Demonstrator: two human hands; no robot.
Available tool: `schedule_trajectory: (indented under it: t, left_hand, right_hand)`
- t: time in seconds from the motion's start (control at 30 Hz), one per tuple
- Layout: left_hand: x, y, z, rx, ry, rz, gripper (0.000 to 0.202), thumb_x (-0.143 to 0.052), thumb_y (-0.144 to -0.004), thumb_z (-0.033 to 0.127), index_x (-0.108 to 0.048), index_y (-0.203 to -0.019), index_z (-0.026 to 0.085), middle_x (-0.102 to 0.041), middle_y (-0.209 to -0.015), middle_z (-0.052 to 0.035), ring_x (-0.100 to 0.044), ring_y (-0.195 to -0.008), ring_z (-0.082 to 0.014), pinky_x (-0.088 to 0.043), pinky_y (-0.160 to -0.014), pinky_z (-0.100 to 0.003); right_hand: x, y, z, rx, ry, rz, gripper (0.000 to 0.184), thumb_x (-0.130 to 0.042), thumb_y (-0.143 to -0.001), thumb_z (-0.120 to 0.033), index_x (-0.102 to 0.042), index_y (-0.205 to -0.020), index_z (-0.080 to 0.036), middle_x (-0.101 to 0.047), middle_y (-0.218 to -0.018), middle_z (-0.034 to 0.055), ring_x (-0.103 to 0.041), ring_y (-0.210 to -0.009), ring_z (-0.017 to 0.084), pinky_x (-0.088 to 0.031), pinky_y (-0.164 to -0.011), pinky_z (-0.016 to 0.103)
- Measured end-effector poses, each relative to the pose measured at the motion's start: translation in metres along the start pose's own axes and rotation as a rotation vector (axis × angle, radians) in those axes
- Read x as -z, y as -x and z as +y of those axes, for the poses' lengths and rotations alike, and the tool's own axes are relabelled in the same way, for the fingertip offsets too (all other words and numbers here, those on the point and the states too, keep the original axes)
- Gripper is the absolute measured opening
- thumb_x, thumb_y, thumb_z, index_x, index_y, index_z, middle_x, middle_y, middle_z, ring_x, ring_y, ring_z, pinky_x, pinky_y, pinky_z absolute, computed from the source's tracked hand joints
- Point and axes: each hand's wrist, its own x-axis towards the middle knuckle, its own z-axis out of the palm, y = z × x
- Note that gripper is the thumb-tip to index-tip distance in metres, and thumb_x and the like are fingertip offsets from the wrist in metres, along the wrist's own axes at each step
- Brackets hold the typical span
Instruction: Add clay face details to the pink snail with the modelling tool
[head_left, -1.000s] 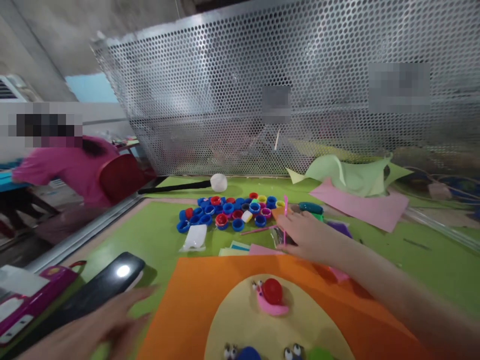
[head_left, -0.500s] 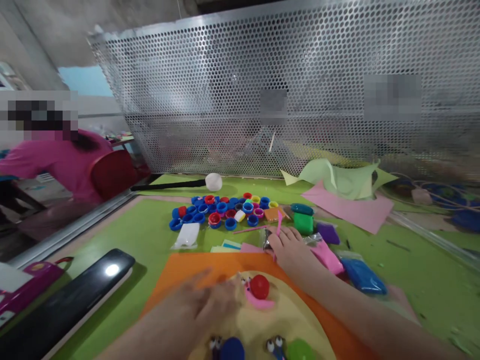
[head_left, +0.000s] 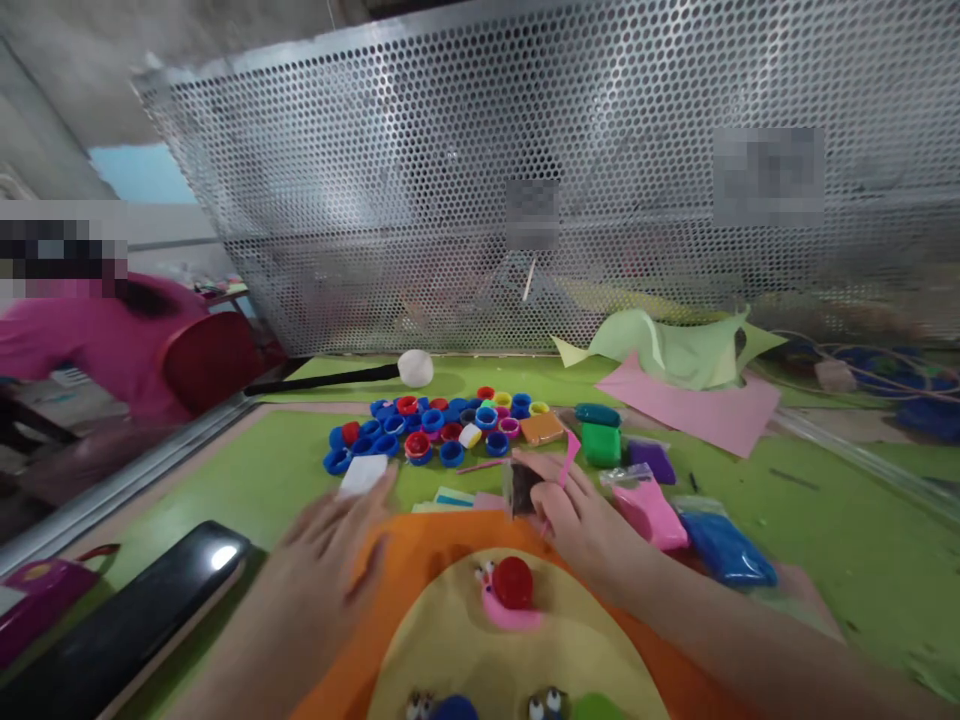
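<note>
My right hand [head_left: 577, 515] is closed around a small dark clay packet [head_left: 521, 488] and a thin pink stick [head_left: 568, 457], just beyond the orange sheet [head_left: 420, 550]. With fingers spread, my left hand [head_left: 326, 555] reaches forward over the orange sheet's left corner, near a white packet [head_left: 364, 474]. A pink clay snail with a red shell [head_left: 510, 592] sits on the yellow oval [head_left: 517, 650]. A heap of blue, red and yellow bottle caps [head_left: 435, 425] lies further back.
Clay blocks lie to the right: orange [head_left: 541, 427], green [head_left: 601, 443], purple [head_left: 652, 460], pink [head_left: 651, 510], blue [head_left: 724, 550]. A black device [head_left: 127, 625] sits at the left. Pink paper [head_left: 690, 400] and a perforated metal screen [head_left: 525, 180] are behind. A person in pink [head_left: 90, 335] is at the far left.
My left hand has swung from the black device across the orange sheet toward the white packet. My right hand has lifted the dark packet with the pink stick.
</note>
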Motion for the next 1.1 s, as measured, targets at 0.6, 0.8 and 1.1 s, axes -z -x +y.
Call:
schedule_trajectory:
  t: [0.6,0.8,1.1]
  left_hand:
    - [-0.054,-0.038,0.056,-0.085,0.563,0.364,0.036,-0.049,-0.079,0.005,-0.042,-0.111,0.021,-0.059,-0.090,-0.0051,-0.056,-0.085,-0.0170,-0.051,-0.073,-0.031]
    - [-0.052,-0.044,0.055,-0.037,0.500,0.319,0.024,-0.054,-0.079,0.007,-0.052,-0.098,0.021,-0.064,-0.075,-0.0009,-0.056,-0.080,-0.0179,-0.048,-0.071,-0.029]
    - [-0.063,-0.044,0.050,-0.112,0.390,0.373,0.077,-0.058,-0.081,0.014,-0.012,-0.142,0.015,-0.074,-0.084,-0.0021,-0.060,-0.081,-0.0226,-0.038,-0.071,-0.034]
  right_hand:
    - [0.004,-0.001,-0.012,0.024,-0.318,0.146,0.021,-0.042,-0.084,-0.001,-0.043,-0.076,-0.021,-0.061,-0.100,0.0103,-0.055,-0.091,0.022,-0.050,-0.071,0.036]
    - [0.001,0.002,-0.010,0.040,-0.379,0.134,0.023,-0.047,-0.082,0.001,-0.040,-0.078,-0.020,-0.058,-0.107,0.0109,-0.052,-0.096,0.022,-0.048,-0.076,0.038]
    - [0.003,0.003,-0.005,-0.026,-0.385,0.171,0.030,-0.046,-0.077,0.003,-0.032,-0.076,-0.023,-0.058,-0.106,0.0111,-0.053,-0.095,0.023,-0.049,-0.074,0.038]
